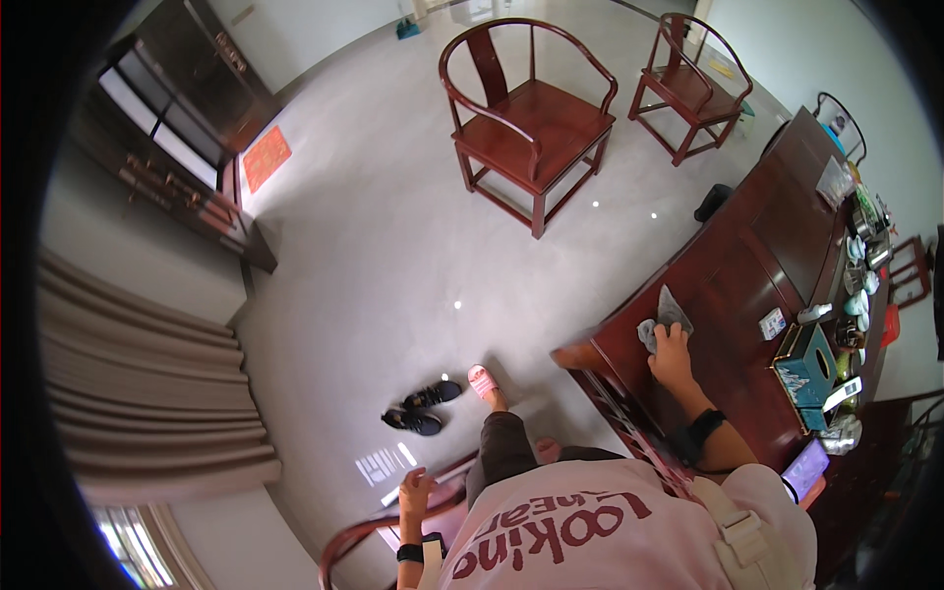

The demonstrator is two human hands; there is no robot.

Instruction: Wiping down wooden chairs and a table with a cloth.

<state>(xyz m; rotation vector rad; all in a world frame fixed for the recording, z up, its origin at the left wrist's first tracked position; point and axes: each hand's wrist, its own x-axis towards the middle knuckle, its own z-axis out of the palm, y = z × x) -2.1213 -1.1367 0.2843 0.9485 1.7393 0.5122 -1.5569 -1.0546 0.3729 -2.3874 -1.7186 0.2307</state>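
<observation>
My right hand point(673, 358) presses a grey cloth point(671, 313) onto the dark red wooden table point(710, 287), near its left edge. The cloth bunches under my fingers, and one corner spreads out ahead of them. At my left side, my left hand point(416, 492) hangs in the air above a wooden chair's armrest point(344, 534). Its fingers are loosely bent and apart, with nothing seen in them. A black band circles each wrist.
On the table's right side are a teal tissue box point(808, 364), a small card box point(772, 324), a lit phone point(806, 469) and several tea things. Two wooden armchairs point(536, 128) stand beyond. Black shoes point(413, 421) lie on the floor near my slippered foot point(482, 382).
</observation>
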